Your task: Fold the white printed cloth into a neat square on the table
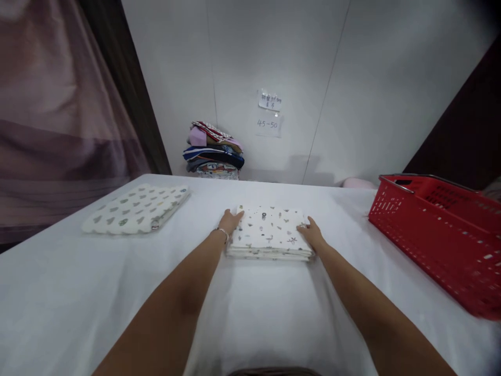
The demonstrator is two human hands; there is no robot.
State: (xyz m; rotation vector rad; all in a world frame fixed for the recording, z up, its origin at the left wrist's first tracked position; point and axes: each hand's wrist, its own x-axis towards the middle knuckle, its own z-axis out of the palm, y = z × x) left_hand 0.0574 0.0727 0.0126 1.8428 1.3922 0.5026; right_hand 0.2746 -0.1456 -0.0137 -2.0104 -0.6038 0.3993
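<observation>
A white cloth (pixel 270 230) with small printed figures lies folded into a thick rectangle at the middle of the table. My left hand (pixel 230 221) grips its left edge, thumb on top, the other fingers mostly hidden at the side. On the opposite edge my right hand (pixel 312 234) holds the cloth in the same way. Several folded layers show along the near side. To the left rests another folded cloth (pixel 136 210), cream with grey and green shapes, touched by neither hand.
A red plastic basket (pixel 426 235) with a metal handle stands at the right of the white-covered table (pixel 156 282). Against the back wall is a pile of folded fabrics (pixel 214 149). Paper signs (pixel 269 125) hang on the wall, and a pinkish curtain (pixel 58 115) hangs at left.
</observation>
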